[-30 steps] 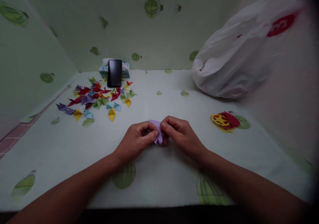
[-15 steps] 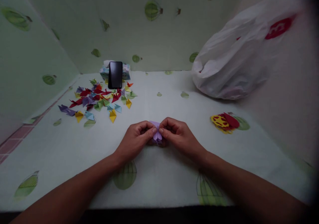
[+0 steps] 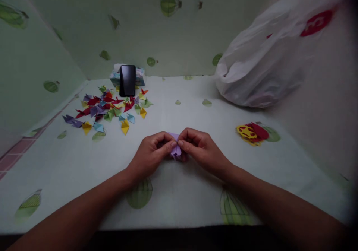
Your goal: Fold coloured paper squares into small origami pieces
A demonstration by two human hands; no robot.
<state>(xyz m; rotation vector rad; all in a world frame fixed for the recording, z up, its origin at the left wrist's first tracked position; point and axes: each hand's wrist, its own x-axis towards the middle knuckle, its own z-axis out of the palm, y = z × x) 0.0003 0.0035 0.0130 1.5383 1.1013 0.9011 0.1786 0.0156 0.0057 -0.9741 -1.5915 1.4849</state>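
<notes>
A small folded piece of purple paper (image 3: 176, 151) is pinched between both hands above the middle of the table. My left hand (image 3: 155, 150) is closed on its left side, thumb on top and fingers curled behind. From the right, my right hand (image 3: 200, 148) grips it the same way, and the two thumb tips nearly meet at its centre. Two rounded flaps show below the thumbs, and a flat purple edge shows above them. The fingers hide much of the paper.
Several colourful folded paper cranes (image 3: 109, 107) lie in a pile at the back left. Behind them a phone (image 3: 127, 80) leans on a tissue box (image 3: 141, 76). Red and yellow paper cutouts (image 3: 251, 133) lie to the right. A large white plastic bag (image 3: 260, 64) stands at the back right.
The view has shifted slightly, so the background sits a little higher and to the left. Both hands keep their pinch on the purple paper, with the lower flaps slightly moved.
</notes>
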